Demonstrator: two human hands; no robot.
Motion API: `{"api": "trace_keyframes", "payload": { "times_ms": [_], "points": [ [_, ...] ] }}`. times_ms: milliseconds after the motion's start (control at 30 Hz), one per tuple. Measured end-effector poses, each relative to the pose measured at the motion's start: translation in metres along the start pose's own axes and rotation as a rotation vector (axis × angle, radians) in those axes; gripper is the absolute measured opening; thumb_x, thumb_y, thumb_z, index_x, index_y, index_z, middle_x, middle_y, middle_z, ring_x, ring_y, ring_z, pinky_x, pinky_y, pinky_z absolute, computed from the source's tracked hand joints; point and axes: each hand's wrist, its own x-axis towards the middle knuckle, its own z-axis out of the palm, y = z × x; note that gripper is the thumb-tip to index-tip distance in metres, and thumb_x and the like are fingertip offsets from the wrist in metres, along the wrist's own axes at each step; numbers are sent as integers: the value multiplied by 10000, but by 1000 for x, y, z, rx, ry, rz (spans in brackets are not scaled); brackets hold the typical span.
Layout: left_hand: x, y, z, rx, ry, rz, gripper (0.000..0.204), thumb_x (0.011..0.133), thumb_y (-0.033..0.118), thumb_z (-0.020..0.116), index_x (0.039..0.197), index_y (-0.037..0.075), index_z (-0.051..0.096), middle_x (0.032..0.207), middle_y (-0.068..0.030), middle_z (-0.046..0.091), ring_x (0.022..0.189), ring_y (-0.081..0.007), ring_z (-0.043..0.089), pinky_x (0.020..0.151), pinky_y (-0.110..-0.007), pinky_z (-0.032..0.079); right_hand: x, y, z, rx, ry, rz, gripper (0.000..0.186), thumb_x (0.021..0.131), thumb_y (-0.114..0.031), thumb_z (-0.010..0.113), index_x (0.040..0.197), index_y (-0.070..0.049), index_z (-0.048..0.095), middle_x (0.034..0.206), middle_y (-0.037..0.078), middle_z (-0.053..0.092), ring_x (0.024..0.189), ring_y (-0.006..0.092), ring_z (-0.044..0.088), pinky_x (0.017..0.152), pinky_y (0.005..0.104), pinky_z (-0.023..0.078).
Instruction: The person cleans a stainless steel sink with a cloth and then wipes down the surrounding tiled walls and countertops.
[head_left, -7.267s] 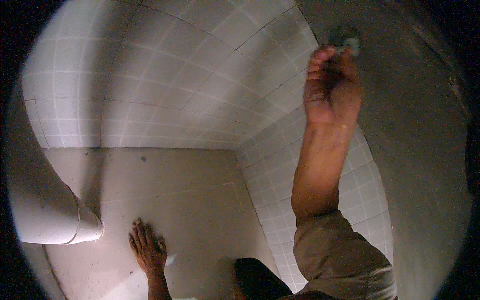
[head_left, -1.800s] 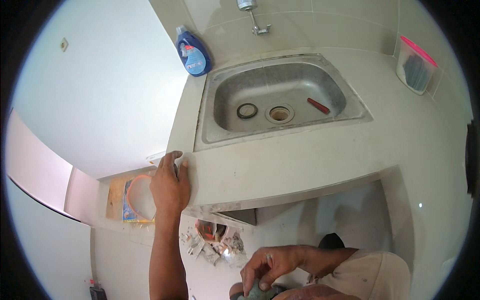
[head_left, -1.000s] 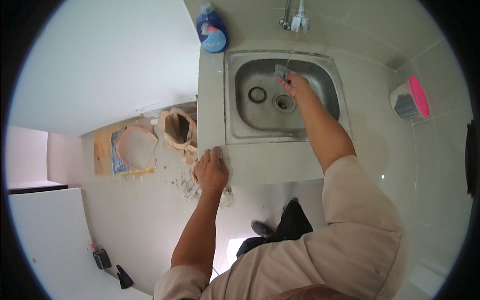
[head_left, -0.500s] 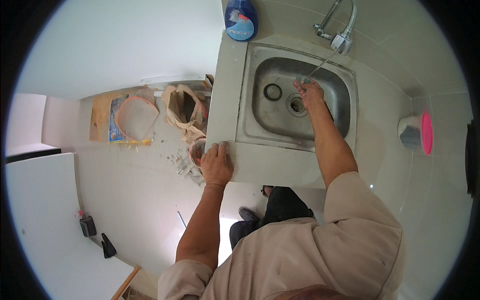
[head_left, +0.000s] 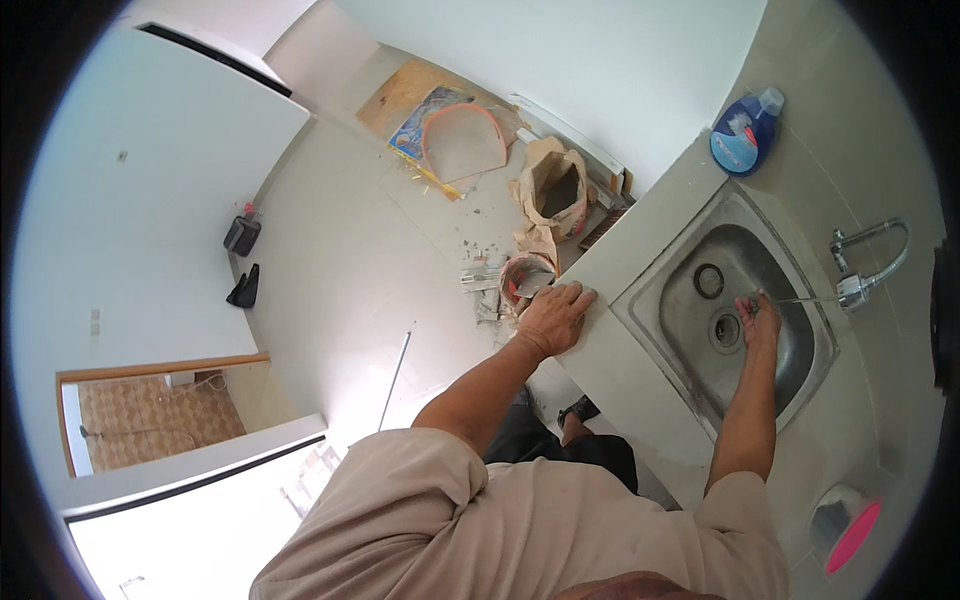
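Note:
My right hand [head_left: 758, 318] is inside the steel sink [head_left: 640, 308], in the thin stream from the chrome faucet [head_left: 854, 290]. Its fingers are curled, and whatever lies in them is too small to make out. A black ring [head_left: 709, 281] lies on the sink bottom beside the round drain [head_left: 725, 328], close to these fingers. On the left, my left hand [head_left: 558, 316] rests over the counter's edge with fingers stretched out, holding nothing. The light counter [head_left: 612, 385] surrounds the sink.
A blue bottle [head_left: 742, 135] stands at the sink's far corner. Near right is a clear container with a pink rim [head_left: 853, 537]. Below the counter's left edge are an open paper sack [head_left: 552, 188], a bucket [head_left: 524, 280] and, farther off, an orange hoop [head_left: 464, 142].
The view has turned, bringing more of the floor and a doorway into sight on the left. My right hand stays in the sink under the water; my left hand remains on the counter edge.

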Motion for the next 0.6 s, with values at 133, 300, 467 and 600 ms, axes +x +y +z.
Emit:
{"api": "trace_keyframes", "payload": {
  "times_ms": [133, 300, 467, 600],
  "points": [
    [15, 9, 13, -49, -28, 15, 368, 905, 189, 573, 1267, 129, 545, 1074, -106, 559, 1016, -294, 607, 871, -418, 454, 76, -8, -56, -123, -237, -94, 456, 984, 46, 520, 1435, -25, 501, 1395, 231, 540, 1004, 283, 636, 859, 369, 554],
    [30, 18, 14, 0, -213, -13, 360, 884, 151, 548, 1238, 93, 580, 1055, -141, 589, 1003, -331, 612, 853, -470, 492, 23, -22, -48, 37, -86, -60, 530, 986, -297, 622, 1459, -77, 525, 1464, 163, 523, 1212, 348, 546, 1013, 489, 442],
    [1, -5, 24, 58, 80, -3, 343, 861, 176, 591, 1199, 125, 619, 947, -133, 586, 825, -346, 624, 690, -495, 470, -6, -28, 2, -114, -38, -29, 480, 1001, -271, 629, 1424, -61, 552, 1440, 111, 527, 1220, 284, 551, 956, 434, 474],
    [19, 12, 21, 27, 25, -4, 345, 861, 167, 593, 1205, 138, 604, 974, -100, 582, 901, -306, 619, 777, -462, 458, 12, -41, -35, 11, -229, -123, 315, 1034, -54, 540, 1343, -8, 579, 1299, 131, 614, 959, 211, 606, 764, 286, 524]
  ]
}}
